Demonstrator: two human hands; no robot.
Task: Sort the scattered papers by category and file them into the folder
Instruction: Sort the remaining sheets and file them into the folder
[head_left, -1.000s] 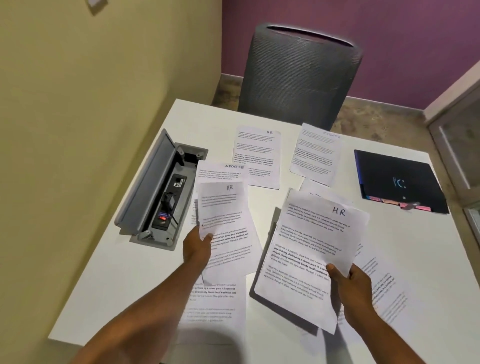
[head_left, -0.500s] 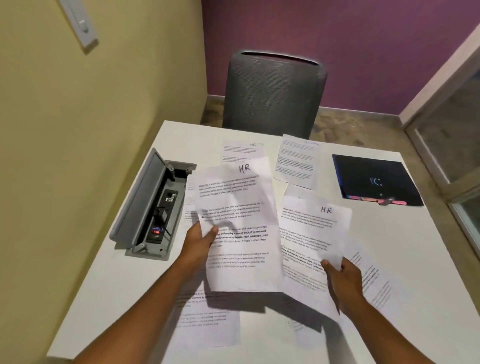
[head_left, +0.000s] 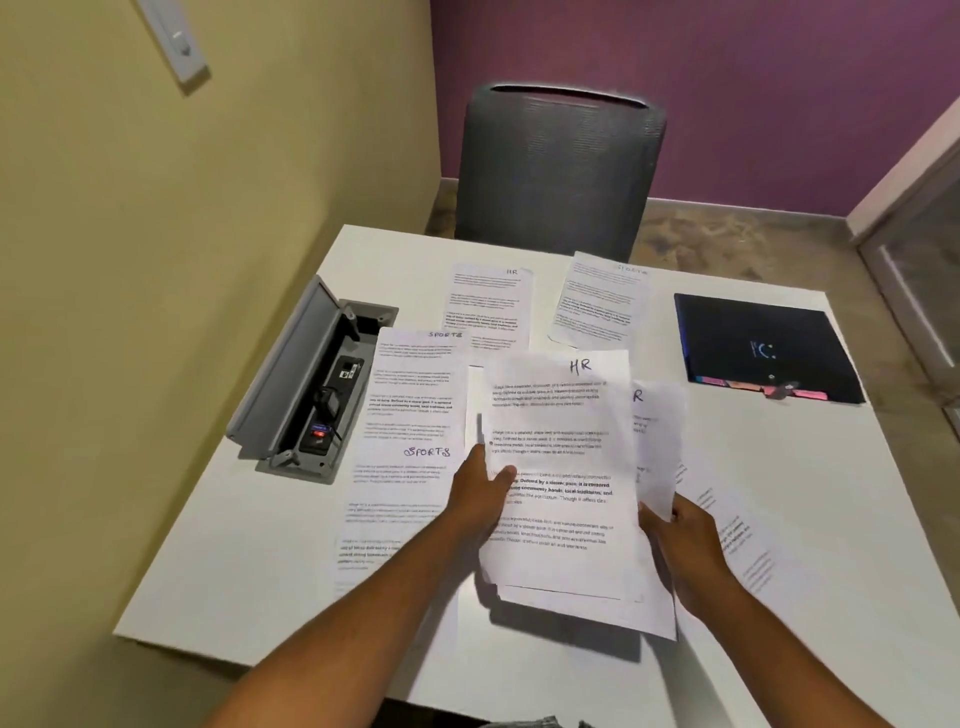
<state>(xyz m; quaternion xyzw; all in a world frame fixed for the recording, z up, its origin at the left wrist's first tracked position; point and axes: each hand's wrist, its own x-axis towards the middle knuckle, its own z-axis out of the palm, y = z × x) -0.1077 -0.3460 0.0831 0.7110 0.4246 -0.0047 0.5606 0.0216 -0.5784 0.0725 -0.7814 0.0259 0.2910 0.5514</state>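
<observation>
Papers, printed, with handwritten headings, spread over a white table (head_left: 779, 519).
Left hand (head_left: 480, 493): pinches the left edge of the front sheet headed "HR" (head_left: 561, 467), thumb on its face, sheet raised above the table.
Right hand (head_left: 680, 540): grips a second sheet (head_left: 657, 441) by its lower right, this one lying behind the front sheet and overlapped by it; only part of its heading shows.
Sheets headed "SPORTS" (head_left: 410, 400): flat on the table to the left of the held pair, overlapping one another.
Far sheet headed "HR" (head_left: 488, 306): flat near the table's far edge; beside it another far sheet (head_left: 597, 306), heading too faint to read.
Folder (head_left: 763, 348): dark, closed, flat at the table's far right, coloured tabs along its near edge, well apart from both hands.
Cable box (head_left: 317, 384): grey, lid open, set in the table at left.
Chair (head_left: 561, 171): grey, behind the far edge.
</observation>
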